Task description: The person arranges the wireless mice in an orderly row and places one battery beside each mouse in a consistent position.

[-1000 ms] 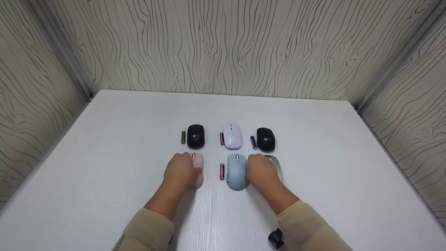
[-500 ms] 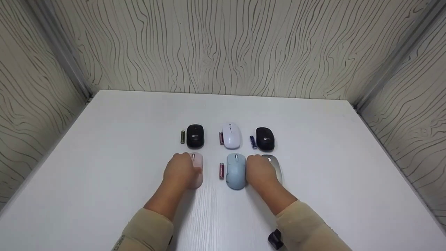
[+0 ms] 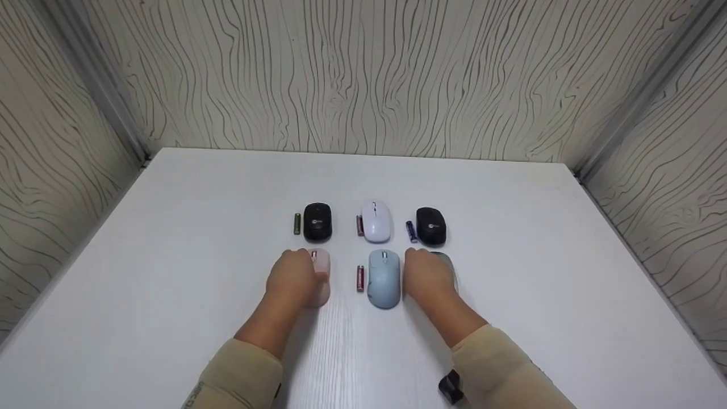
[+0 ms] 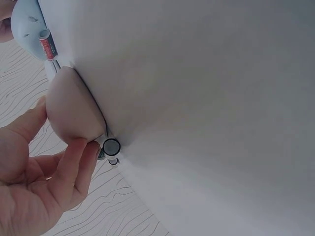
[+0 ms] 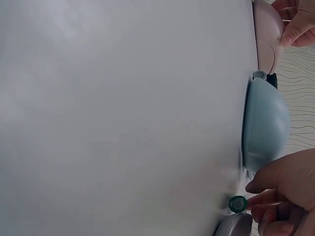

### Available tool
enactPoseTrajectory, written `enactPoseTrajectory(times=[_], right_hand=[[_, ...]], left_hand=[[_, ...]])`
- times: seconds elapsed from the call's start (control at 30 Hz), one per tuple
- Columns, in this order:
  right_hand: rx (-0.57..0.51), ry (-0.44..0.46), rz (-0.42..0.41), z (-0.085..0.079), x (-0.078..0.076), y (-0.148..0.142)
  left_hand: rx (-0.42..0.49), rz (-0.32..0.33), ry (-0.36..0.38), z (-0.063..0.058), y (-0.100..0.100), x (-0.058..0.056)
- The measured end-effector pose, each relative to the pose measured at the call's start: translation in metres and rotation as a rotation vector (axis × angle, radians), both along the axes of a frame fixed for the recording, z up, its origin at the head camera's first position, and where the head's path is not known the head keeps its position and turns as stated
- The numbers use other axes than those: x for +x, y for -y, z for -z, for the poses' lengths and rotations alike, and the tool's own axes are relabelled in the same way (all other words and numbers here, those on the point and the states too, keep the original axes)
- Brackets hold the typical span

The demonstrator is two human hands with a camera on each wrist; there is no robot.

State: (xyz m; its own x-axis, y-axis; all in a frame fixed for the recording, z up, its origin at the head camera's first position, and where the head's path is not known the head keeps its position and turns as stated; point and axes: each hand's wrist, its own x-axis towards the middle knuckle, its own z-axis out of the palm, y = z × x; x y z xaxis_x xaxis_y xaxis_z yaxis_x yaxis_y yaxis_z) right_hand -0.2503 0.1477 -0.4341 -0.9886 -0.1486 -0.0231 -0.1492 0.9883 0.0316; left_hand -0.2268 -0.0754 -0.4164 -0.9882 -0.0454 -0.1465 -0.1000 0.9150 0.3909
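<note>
My left hand (image 3: 291, 279) holds a pink computer mouse (image 4: 74, 105). Its thumb lies against one side and the fingertips against the other, right beside a battery (image 4: 111, 146) seen end-on in the left wrist view. Between a light blue mouse (image 3: 384, 279) and a grey mouse (image 3: 446, 262), my right hand (image 3: 430, 276) pinches a green-ended battery (image 5: 238, 204) low at the table; the thumb tip is on the blue mouse's side. From the head, that battery and most of the grey mouse are hidden under the hand.
Behind the hands stand a black mouse (image 3: 317, 222), a white mouse (image 3: 376, 221) and another black mouse (image 3: 431, 226). Beside them lie a green battery (image 3: 297, 224), a red one (image 3: 359, 225) and a blue one (image 3: 412, 232). Another red battery (image 3: 360, 279) lies left of the blue mouse.
My right hand has shifted slightly right, away from the blue mouse, and covers more of the grey mouse. The left hand stays on the pink mouse.
</note>
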Motion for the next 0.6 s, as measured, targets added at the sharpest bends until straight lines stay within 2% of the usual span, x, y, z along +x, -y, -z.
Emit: enactPoseTrajectory(times=[0.1,0.33,0.6], right_hand=[[0.0,-0.001,-0.002,-0.001,-0.001,-0.002],[-0.128,0.023,0.031,-0.002,-0.001,-0.008],[-0.194,0.031,0.048,-0.004,-0.002,-0.013]], left_hand=[[-0.001,0.004,0.004,0.0,0.0,0.0],[-0.021,0.009,0.007,0.0,0.0,0.001],[-0.034,0.03,-0.013,-0.003,-0.001,0.002]])
